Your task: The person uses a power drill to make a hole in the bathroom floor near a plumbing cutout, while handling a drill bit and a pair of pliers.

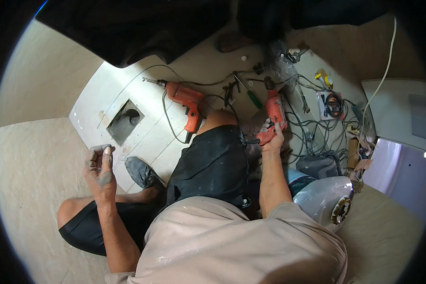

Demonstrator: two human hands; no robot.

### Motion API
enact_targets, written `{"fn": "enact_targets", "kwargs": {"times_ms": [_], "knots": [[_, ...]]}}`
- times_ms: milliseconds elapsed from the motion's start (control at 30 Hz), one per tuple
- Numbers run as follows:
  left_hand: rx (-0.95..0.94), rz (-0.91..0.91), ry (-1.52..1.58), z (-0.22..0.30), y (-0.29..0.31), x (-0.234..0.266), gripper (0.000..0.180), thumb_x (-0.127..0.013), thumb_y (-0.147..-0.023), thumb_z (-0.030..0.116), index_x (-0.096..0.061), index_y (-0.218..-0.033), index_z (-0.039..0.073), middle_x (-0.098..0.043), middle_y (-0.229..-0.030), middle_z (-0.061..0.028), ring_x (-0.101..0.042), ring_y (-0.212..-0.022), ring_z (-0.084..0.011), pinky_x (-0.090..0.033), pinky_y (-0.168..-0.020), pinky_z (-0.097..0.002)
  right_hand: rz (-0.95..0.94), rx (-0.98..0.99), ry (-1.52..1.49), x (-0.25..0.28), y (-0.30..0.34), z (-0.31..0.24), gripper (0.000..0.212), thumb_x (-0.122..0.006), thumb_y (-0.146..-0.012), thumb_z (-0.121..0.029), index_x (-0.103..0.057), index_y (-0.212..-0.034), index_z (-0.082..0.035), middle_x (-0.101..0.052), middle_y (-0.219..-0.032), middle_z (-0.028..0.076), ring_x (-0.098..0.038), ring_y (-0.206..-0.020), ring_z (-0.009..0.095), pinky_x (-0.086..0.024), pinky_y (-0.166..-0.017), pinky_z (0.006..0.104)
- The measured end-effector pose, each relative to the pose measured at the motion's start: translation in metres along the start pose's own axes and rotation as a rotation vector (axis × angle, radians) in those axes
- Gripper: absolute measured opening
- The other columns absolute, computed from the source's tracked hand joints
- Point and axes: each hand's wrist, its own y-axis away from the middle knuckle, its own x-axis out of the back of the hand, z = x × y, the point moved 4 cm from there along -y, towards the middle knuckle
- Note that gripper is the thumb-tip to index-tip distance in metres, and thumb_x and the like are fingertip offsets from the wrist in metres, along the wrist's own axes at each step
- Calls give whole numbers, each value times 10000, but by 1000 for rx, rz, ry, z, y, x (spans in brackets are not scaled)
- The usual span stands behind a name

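Observation:
My right hand point(274, 135) grips the rear handle of a red power drill point(275, 108), whose dark nose points away from me. Raised at the left, my dusty left hand point(100, 171) has its fingers curled toward the thumb; whether something small is pinched there I cannot make out. A second, orange-red drill point(184, 96) with a long bit lies on the pale tiled floor just beyond my knee, its cord looping around it. Between the two drills lies a screwdriver with a green handle point(254, 99).
A square floor opening point(126, 121) with a round pipe hole is ahead of my left hand. Tangled dark cables point(293, 125), a grey bag point(319, 164) and a yellow tape measure point(324, 79) lie at the right. A white cord point(382, 78) hangs there. Dark shapes cover the top.

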Motion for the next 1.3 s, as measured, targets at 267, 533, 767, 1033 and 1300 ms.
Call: {"fn": "enact_targets", "kwargs": {"times_ms": [267, 533, 767, 1033, 1300], "knots": [[-54, -108, -120, 8, -3, -24, 92, -658, -1017, 82, -694, -998, -1, -674, -869, 4, -582, -804, -44, -439, -709, -215, -46, -20, 6, 8, -21, 11, 325, -584, -1041, -323, -597, -1236, -63, -685, -1025, 66, -630, -804, 193, -538, -696, 385], [-10, -66, -191, -1, -6, 4, 90, -643, -1022, 62, -694, -1028, -11, -702, -949, -31, -628, -894, -80, -485, -794, -220, 50, 86, 56, 55, 10, -5, 296, -618, -1011, -377, -613, -1211, -160, -666, -965, 25, -633, -783, 214, -504, -590, 450], [-46, -140, -200, -1, -16, -11, 92, -648, -1016, 70, -696, -1031, -8, -701, -949, -31, -619, -886, -80, -480, -814, -237, 122, 204, -316, 119, 24, 18, 275, -577, -1036, -413, -653, -1168, -184, -680, -945, 10, -639, -754, 213, -500, -596, 429], [-65, -161, -362, 4, -32, -6, 105, -654, -1018, 98, -687, -1024, -2, -676, -940, -19, -594, -889, -93, -466, -799, -250, 194, 115, -266, 150, 14, 42, 266, -621, -1019, -356, -657, -1190, -155, -726, -968, 25, -643, -765, 193, -515, -665, 423], [-69, -6, -585, 43, -59, 75, 260, -697, -1005, 224, -719, -1092, -19, -740, -978, -103, -657, -917, -163, -531, -857, -352, -439, 79, -168, 166, -13, 70, 349, -616, -1020, -392, -598, -1280, -160, -686, -1202, 91, -673, -997, 277, -567, -758, 515]]}}
